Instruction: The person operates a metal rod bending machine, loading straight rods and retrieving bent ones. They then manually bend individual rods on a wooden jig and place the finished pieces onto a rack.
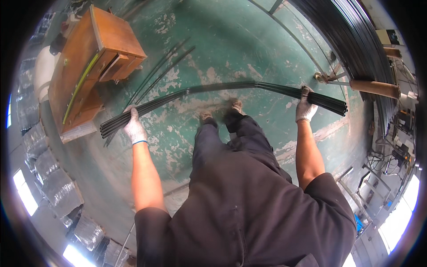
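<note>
A long bundle of thin black tubes (222, 86) stretches across in front of me, held off the floor at both ends. My left hand (133, 126), in a white knit glove with a blue cuff edge, is closed round the bundle near its left end. Near the right end my right hand (306, 106), also in a white glove, grips it with the thumb on top. Open round tube ends show past each hand. The bundle looks bowed in this wide view, and thin bands seem to circle it in two places.
At the left stands a brown wooden cabinet (118, 35) with a yellow-green strip. Several loose tubes (164, 66) lie on the worn green floor (213, 40). A rack at the upper right carries a large stack of black tubes (351, 40), beside a brown padded bar (376, 88). Wrapped bundles (58, 184) line the left.
</note>
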A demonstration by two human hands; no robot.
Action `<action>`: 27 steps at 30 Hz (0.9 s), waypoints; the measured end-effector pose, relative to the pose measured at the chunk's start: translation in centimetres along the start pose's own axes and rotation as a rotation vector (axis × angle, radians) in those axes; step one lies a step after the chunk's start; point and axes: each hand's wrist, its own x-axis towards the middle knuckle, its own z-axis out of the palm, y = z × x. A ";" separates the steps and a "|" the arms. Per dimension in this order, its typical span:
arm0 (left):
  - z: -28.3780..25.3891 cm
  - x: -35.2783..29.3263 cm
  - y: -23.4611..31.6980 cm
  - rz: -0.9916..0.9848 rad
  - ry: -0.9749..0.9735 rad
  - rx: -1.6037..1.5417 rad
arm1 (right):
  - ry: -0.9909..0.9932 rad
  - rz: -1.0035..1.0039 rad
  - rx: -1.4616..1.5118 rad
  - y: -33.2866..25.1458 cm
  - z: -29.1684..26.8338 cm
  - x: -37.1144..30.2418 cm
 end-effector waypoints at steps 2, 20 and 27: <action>0.1 -0.2 0.6 0.013 0.023 0.049 | -0.011 -0.010 -0.051 -1.6 -0.7 0.2; -1.3 1.4 5.5 0.189 0.005 0.109 | 0.114 -0.120 -0.057 -5.2 -4.3 1.4; -2.6 -0.5 7.8 0.211 -0.063 0.036 | 0.035 -0.157 -0.344 -9.1 -6.3 -0.6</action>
